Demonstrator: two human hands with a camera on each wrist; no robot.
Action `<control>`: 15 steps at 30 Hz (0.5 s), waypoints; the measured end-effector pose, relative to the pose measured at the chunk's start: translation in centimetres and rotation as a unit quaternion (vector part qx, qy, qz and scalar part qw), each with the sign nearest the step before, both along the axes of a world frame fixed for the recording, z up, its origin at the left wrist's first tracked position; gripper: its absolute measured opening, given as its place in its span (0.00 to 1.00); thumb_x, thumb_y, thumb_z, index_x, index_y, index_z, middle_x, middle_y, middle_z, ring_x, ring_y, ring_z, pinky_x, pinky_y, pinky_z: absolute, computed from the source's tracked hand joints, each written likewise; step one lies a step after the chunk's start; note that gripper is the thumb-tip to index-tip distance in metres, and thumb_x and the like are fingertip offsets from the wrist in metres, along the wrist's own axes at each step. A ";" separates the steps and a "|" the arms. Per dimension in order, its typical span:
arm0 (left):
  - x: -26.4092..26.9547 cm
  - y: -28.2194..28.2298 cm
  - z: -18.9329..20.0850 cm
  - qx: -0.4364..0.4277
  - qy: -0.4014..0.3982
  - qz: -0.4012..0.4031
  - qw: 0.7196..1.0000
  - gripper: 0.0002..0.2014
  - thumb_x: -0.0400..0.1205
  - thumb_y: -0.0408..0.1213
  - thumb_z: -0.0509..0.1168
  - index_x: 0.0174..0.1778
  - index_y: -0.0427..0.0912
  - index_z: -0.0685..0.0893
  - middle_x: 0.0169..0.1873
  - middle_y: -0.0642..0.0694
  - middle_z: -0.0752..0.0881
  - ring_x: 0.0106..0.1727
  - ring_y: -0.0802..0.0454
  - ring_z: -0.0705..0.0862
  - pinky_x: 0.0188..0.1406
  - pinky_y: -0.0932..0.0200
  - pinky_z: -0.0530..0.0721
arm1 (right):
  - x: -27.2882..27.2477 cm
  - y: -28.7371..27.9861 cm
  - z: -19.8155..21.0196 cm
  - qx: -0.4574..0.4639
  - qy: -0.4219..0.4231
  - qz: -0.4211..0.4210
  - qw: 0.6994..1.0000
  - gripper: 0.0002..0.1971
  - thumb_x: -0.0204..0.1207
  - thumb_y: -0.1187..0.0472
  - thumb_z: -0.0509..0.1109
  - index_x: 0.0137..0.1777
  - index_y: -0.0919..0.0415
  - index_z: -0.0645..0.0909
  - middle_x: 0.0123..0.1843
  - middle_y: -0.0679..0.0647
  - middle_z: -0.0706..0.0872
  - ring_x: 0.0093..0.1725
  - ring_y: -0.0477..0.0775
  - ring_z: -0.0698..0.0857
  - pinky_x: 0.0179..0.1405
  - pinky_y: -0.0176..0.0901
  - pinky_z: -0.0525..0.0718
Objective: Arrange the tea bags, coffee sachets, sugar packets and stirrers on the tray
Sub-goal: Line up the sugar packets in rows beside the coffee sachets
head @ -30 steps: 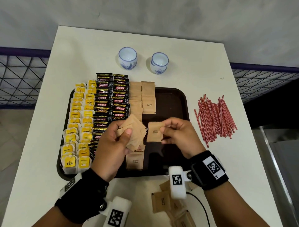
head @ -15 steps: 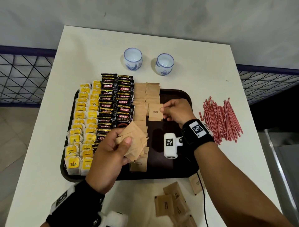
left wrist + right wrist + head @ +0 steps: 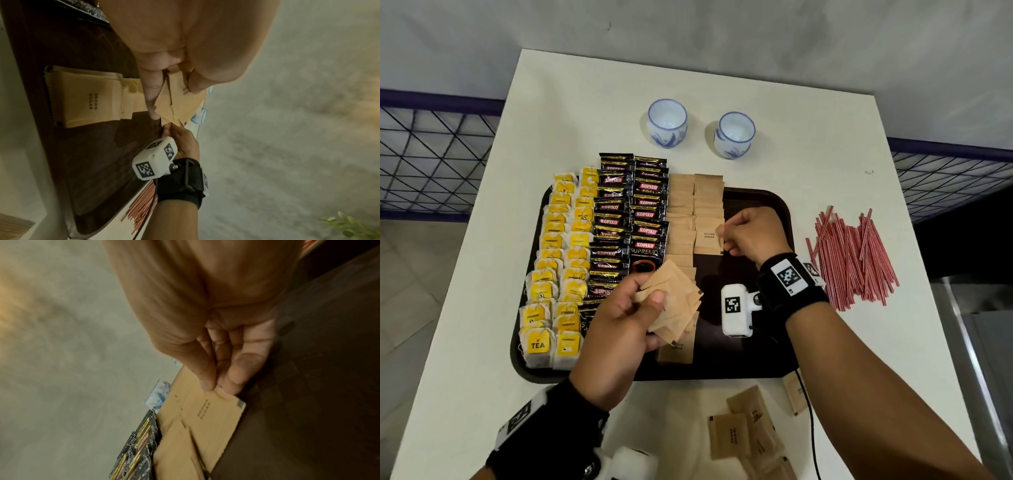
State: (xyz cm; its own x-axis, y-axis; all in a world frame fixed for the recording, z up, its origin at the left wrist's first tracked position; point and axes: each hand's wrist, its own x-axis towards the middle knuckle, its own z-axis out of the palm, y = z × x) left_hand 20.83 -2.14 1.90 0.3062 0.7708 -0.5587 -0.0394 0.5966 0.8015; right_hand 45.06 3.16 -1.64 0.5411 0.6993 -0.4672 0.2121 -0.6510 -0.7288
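A dark brown tray [image 3: 763, 205] carries rows of yellow tea bags [image 3: 558, 260], black coffee sachets [image 3: 630, 219] and brown sugar packets [image 3: 681, 212]. My left hand [image 3: 626, 315] grips a fanned bunch of sugar packets [image 3: 678, 301] above the tray's middle. My right hand [image 3: 750, 233] pinches the right edge of one brown sugar packet [image 3: 709, 236], [image 3: 213, 415] that lies at the near end of the second sugar column. Red stirrers [image 3: 852, 253] lie in a heap on the table, right of the tray.
Two white and blue cups [image 3: 667, 123], [image 3: 734, 135] stand behind the tray. Several loose sugar packets [image 3: 750, 431] lie on the white table [image 3: 585, 102] near its front edge. A wire fence runs on both sides beyond the table.
My right hand carried one sugar packet from beside the left hand forward to the second sugar column and set it down there. The left hand stayed with its bunch.
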 end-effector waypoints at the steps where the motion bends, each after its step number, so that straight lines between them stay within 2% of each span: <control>1: 0.0 0.0 0.0 -0.004 -0.003 0.001 1.000 0.12 0.87 0.31 0.63 0.60 0.49 0.85 0.54 0.49 0.91 0.56 0.44 0.91 0.50 0.33 0.90 | 0.0 0.0 0.1 0.000 -0.001 0.000 1.000 0.04 0.71 0.66 0.79 0.42 0.67 0.87 0.35 0.60 0.92 0.31 0.53 0.89 0.34 0.45 0.90; 3: 0.2 0.2 -0.1 -0.016 -0.017 0.006 1.000 0.12 0.87 0.29 0.62 0.60 0.46 0.85 0.52 0.49 0.92 0.56 0.46 0.91 0.48 0.37 0.91 | -0.1 0.1 0.3 0.001 0.001 -0.001 1.000 0.03 0.70 0.67 0.79 0.41 0.67 0.88 0.35 0.60 0.92 0.33 0.54 0.91 0.36 0.47 0.92; 6: 0.5 0.3 0.0 -0.031 -0.034 0.011 0.999 0.13 0.87 0.26 0.60 0.58 0.46 0.85 0.46 0.52 0.93 0.50 0.52 0.92 0.39 0.46 0.92 | -0.3 0.0 0.8 0.011 0.004 -0.006 1.000 0.02 0.71 0.67 0.77 0.39 0.66 0.87 0.33 0.57 0.92 0.33 0.53 0.90 0.37 0.47 0.92; 8: 0.6 0.3 0.1 -0.018 -0.021 0.003 1.000 0.13 0.87 0.28 0.61 0.57 0.50 0.86 0.48 0.51 0.92 0.51 0.51 0.92 0.41 0.45 0.91 | -0.5 -0.5 1.3 0.029 -0.028 0.009 0.999 0.05 0.73 0.62 0.77 0.38 0.61 0.86 0.32 0.53 0.91 0.31 0.50 0.90 0.36 0.47 0.90; 10: 0.8 0.4 0.3 0.000 -0.005 -0.006 1.000 0.13 0.87 0.31 0.62 0.58 0.53 0.86 0.50 0.51 0.92 0.52 0.49 0.92 0.42 0.43 0.92 | -0.7 -1.5 2.2 0.052 -0.045 0.041 0.997 0.07 0.76 0.58 0.76 0.39 0.58 0.85 0.34 0.54 0.91 0.31 0.50 0.90 0.33 0.45 0.88; 13: 1.2 0.6 0.7 0.013 -0.005 -0.014 1.000 0.11 0.88 0.33 0.62 0.61 0.51 0.85 0.52 0.47 0.91 0.51 0.45 0.92 0.40 0.43 0.92 | -1.7 -3.7 4.2 0.096 0.047 0.062 0.992 0.06 0.78 0.59 0.76 0.45 0.61 0.86 0.41 0.62 0.90 0.32 0.52 0.88 0.27 0.43 0.81; 15: 1.7 0.7 1.0 0.024 -0.001 -0.012 1.000 0.10 0.87 0.33 0.63 0.61 0.49 0.85 0.52 0.45 0.91 0.50 0.43 0.92 0.40 0.39 0.92 | -2.3 -5.4 5.4 0.121 0.121 0.083 0.982 0.08 0.74 0.59 0.79 0.48 0.60 0.86 0.43 0.63 0.88 0.34 0.53 0.87 0.25 0.43 0.80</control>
